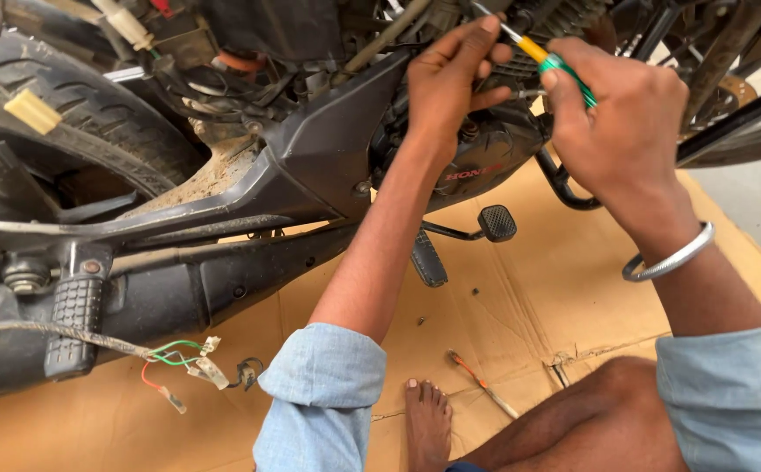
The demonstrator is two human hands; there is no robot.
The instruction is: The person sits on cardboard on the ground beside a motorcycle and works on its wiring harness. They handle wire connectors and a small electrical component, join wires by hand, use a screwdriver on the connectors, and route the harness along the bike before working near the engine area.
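A black motorcycle [310, 157] lies across the upper half of the head view, its engine [485, 166] in the middle. My right hand [621, 122] grips a screwdriver [548, 59] with a green and yellow handle. Its metal shaft points up-left into the engine area. My left hand [450, 83] reaches up beside the shaft, fingertips touching it near the tip. What the tip meets is hidden among the engine parts. A metal bangle [670, 255] hangs on my right wrist.
Flattened cardboard [573, 288] covers the ground under the bike. A second screwdriver with an orange handle [483, 383] lies on it near my bare foot [428, 424]. Loose coloured wires [179, 358] dangle lower left. The rear tyre [74, 114] sits upper left; a foot peg [496, 223] juts out.
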